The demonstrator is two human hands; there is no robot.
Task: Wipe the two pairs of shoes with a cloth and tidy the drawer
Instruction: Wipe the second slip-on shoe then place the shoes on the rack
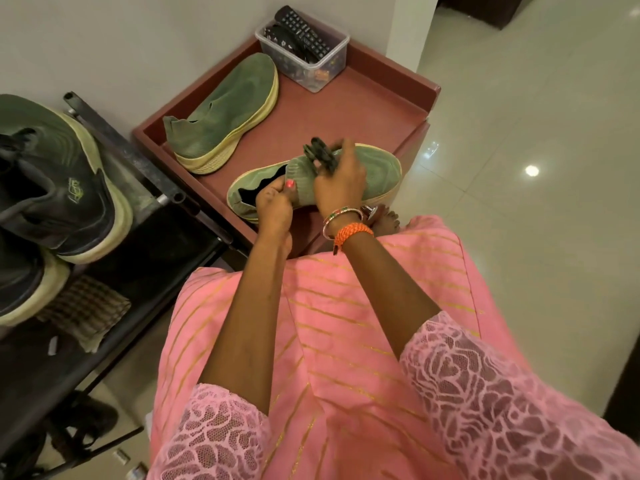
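Dark shoes (52,188): far left on black rack (180,199), stacked, pale soles twd me.
Checked cloth (86,311): I see it lying on rack's lower shelf, left-near, untouched.
Green shoe #1 (225,112): on its side in the red drawer (374,109), far-left part.
Green shoe #2 (311,181): near edge of drawer, opening twd left.
My left hand (273,202): fingers clamped on shoe #2's collar.
My right hand (341,185): on shoe's upper, fingers curled round a dark blurred item (318,152); can't tell what.
Plastic tub (304,53): far corner of drawer, remotes (301,29) inside.
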